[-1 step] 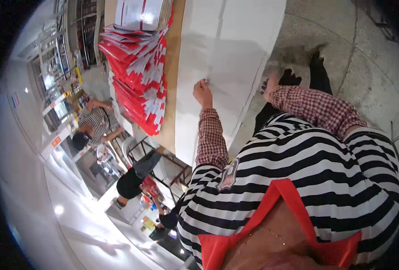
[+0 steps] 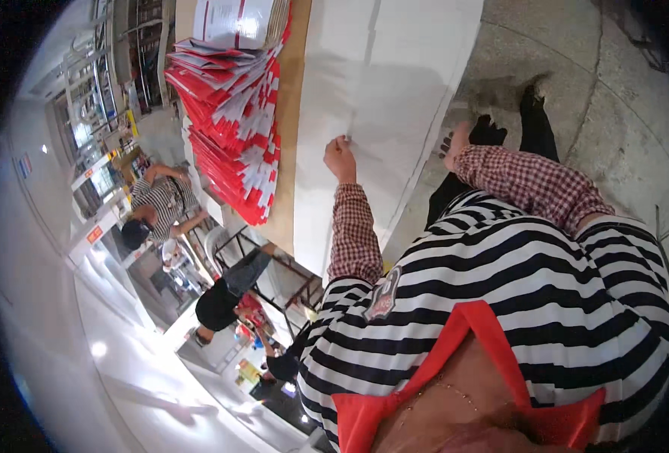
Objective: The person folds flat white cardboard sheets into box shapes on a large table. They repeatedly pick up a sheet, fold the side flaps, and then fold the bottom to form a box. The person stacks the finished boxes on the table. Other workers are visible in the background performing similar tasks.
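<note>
Little has just changed, and the clearest shift is at the right hand (image 2: 457, 143): smeared by motion in the earlier frame, it now shows more sharply, with its fingers easier to make out, near the right edge of a long white sheet (image 2: 410, 98). For the work in hand this seems to mean only a short pause or slowing, since nothing looks picked up, set down or turned over between the two. The left hand (image 2: 340, 160) keeps almost the same place over the middle of the sheet, fingers curled in toward the thumb; I cannot tell whether they pinch something thin, press the surface or close on nothing. The right hand's fingers look slightly parted, with no thing plainly visible in them, but I cannot tell whether it grips anything small. The white sheet lies lengthwise under the left hand, beside a strip of brown cardboard (image 2: 288, 136). Left of that strip, the fanned pile of red and white packets (image 2: 232, 140) matches the earlier frame, as does the white bundle (image 2: 232, 23) at its far end. Otherwise, the sheet and the floor (image 2: 561, 75) sit a touch differently in view, perhaps from a small head movement.
</note>
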Demonstrator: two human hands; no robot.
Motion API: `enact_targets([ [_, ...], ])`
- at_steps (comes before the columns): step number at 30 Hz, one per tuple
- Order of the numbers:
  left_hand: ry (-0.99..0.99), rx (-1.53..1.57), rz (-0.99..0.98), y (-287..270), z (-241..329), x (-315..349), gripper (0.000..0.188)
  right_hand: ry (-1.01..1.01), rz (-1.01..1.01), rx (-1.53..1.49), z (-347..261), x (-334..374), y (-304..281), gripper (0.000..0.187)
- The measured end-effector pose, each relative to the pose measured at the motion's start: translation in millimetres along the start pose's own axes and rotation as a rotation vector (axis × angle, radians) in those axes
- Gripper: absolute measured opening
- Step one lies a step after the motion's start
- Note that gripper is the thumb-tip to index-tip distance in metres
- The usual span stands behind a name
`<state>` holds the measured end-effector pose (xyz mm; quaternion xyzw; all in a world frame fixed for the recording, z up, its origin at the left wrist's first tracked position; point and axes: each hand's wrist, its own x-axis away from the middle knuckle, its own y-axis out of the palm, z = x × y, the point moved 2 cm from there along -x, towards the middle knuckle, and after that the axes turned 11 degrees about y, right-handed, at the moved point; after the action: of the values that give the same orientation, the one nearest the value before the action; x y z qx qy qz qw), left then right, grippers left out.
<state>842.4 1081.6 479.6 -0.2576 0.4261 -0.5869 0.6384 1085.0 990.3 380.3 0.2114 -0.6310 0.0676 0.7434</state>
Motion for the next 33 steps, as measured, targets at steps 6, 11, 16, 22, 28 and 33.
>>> enact_targets([
  [6, 0.062, -0.053, -0.005, 15, 17, 15, 0.023, 0.251, 0.164, -0.028, 20, -111, 5, 0.106],
  [11, 0.175, -0.09, 0.061, 24, 2, 15, 0.018, 0.228, 0.229, -0.133, 18, -68, 35, 0.1],
  [16, 0.202, -0.02, 0.106, 26, -4, 27, 0.017, 0.272, 0.218, -0.209, 6, -94, 31, 0.113],
  [22, 0.105, -0.076, 0.043, 13, -6, 34, 0.019, 0.298, 0.187, -0.254, 7, -102, 15, 0.128],
  [28, 0.095, 0.075, 0.081, 18, -15, 28, 0.02, 0.34, 0.341, -0.243, -7, -139, 28, 0.128],
  [33, 0.088, 0.064, 0.02, 14, -26, 25, 0.021, 0.275, 0.232, -0.086, -26, -51, 30, 0.107],
])
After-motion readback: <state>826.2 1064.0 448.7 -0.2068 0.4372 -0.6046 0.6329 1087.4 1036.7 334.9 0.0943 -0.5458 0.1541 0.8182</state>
